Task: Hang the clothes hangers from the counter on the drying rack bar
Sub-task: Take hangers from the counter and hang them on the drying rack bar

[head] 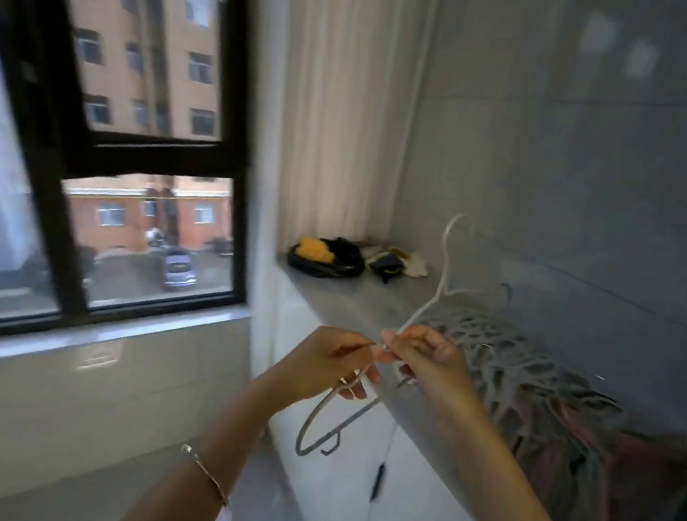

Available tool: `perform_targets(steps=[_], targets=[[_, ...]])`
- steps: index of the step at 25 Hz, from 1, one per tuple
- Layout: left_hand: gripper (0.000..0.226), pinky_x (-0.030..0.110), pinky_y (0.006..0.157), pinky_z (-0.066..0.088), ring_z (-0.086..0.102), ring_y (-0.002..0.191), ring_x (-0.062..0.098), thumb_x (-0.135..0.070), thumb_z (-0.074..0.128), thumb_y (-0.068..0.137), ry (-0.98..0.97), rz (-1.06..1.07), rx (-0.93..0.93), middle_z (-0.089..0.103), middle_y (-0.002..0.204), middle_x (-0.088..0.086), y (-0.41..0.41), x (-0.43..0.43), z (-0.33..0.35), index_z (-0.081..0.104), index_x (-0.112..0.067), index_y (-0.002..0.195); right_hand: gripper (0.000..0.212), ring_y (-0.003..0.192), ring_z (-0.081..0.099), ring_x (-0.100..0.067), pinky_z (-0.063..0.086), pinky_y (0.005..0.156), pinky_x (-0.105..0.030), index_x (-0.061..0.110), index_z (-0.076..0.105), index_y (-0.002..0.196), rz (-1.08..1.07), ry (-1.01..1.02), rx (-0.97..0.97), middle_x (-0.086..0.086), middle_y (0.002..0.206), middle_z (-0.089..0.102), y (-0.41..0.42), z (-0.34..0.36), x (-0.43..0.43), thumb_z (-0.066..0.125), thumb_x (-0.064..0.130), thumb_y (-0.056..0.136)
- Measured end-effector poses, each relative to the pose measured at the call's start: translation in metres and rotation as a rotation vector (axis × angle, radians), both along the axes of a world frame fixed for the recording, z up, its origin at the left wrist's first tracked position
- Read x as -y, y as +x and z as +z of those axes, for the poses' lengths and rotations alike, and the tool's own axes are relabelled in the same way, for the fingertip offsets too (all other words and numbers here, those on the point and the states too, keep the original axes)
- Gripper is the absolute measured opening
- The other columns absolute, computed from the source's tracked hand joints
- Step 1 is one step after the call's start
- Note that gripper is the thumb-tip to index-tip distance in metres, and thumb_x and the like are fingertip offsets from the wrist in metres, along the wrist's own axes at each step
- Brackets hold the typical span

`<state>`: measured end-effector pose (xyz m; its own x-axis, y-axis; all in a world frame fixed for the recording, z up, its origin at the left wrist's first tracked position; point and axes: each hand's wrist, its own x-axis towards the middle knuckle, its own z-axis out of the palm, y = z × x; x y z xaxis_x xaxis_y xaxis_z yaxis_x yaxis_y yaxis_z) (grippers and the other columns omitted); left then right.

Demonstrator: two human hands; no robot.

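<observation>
A pile of pale grey hangers (507,358) lies on the grey counter (354,300) at the right, partly over pinkish cloth. My right hand (429,357) pinches the shoulder of a white hanger (445,264) whose hook points up toward the wall. My left hand (320,361) grips a grey hanger (330,423) that dangles below it, in front of the counter's edge. Both hands meet in the middle, almost touching. No drying rack bar is in view.
A black bag with something orange (325,256) and dark items (393,264) lie at the counter's far end by a pale curtain (344,100). A black-framed window (139,148) fills the left. White cabinet doors (332,475) stand below the counter.
</observation>
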<state>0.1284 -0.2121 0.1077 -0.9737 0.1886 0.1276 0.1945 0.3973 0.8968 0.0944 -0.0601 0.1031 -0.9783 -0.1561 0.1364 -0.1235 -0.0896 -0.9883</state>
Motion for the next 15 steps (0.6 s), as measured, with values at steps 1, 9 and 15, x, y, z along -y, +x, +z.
perform_targets(steps=[1, 9, 15], targets=[[0.028, 0.018, 0.056, 0.051, 0.063, 0.057, 0.008, -0.027, 0.050, 0.096, 0.010, 0.059, -0.009, 0.067, 0.072, -0.007, 0.023, 0.012, 0.005, 0.068, -0.007, 0.104, 0.015, 0.065, 0.066, -0.009, 0.045, 0.059, -0.015, 0.012, 0.057, 0.078, 0.055, 0.016, -0.020, -0.005, 0.072, 0.072, 0.016, 0.006, 0.013, 0.071, 0.017, 0.079], [0.018, 0.018, 0.057, 0.053, 0.067, 0.062, 0.009, -0.025, 0.050, 0.095, -0.020, 0.436, -0.129, 0.070, 0.076, -0.005, 0.211, 0.095, 0.071, 0.067, -0.021, 0.090, 0.014, 0.072, 0.066, -0.005, 0.049, 0.065, -0.018, 0.014, 0.067, 0.092, 0.413, 0.015, -0.200, 0.002, 0.079, 0.073, 0.153, 0.062, 0.111, 0.062, 0.026, 0.086], [0.023, 0.017, 0.052, 0.050, 0.065, 0.057, 0.008, -0.025, 0.047, 0.096, -0.019, 0.562, -0.239, 0.070, 0.072, -0.006, 0.337, 0.132, 0.121, 0.067, -0.019, 0.088, 0.009, 0.075, 0.067, -0.003, 0.052, 0.067, -0.011, 0.022, 0.066, 0.094, 0.543, -0.082, -0.424, 0.004, 0.086, 0.072, 0.253, 0.105, 0.169, 0.061, 0.018, 0.087]])
